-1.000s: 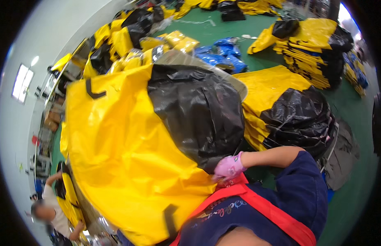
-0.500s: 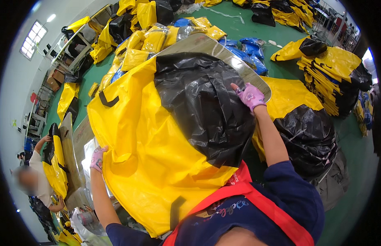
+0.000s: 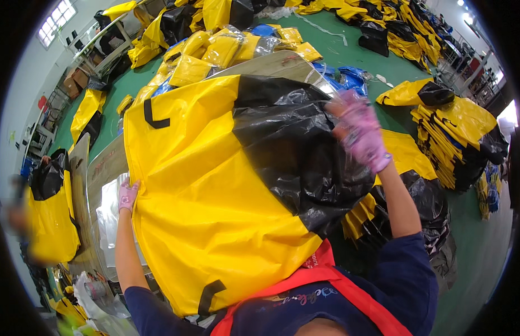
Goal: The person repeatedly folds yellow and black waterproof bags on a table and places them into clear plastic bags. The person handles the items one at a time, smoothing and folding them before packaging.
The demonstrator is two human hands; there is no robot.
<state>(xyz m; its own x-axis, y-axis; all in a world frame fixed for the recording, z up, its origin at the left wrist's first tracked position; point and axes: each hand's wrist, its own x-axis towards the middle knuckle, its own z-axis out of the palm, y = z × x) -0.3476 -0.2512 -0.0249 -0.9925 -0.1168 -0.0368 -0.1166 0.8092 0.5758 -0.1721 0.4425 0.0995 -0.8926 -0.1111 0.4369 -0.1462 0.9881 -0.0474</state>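
Observation:
A large yellow and black tarpaulin bag point(image 3: 187, 190) lies spread over the table in front of me, its yellow part to the left and its wrinkled black part to the right. Short black straps mark its upper-left and lower edges. My left hand point(image 3: 127, 194), in a pink patterned half-finger glove, is closed on the bag's left edge. Over the upper right of the black part is my right hand point(image 3: 358, 131), gloved alike. Motion smears its fingers, so I cannot tell whether it grips the bag.
Yellow and blue packets point(image 3: 215, 50) lie heaped beyond the table point(image 3: 271, 66). At right, folded yellow and black bags point(image 3: 450, 140) are stacked, with another spread bag point(image 3: 405, 154) nearer. A person at far left handles a similar bag point(image 3: 55, 224). Clear plastic point(image 3: 108, 218) lies left.
The bag's yellow part has spread flatter and its upper-left corner squared out. My right hand has shifted slightly right and blurred; my left hand has moved a little up and left.

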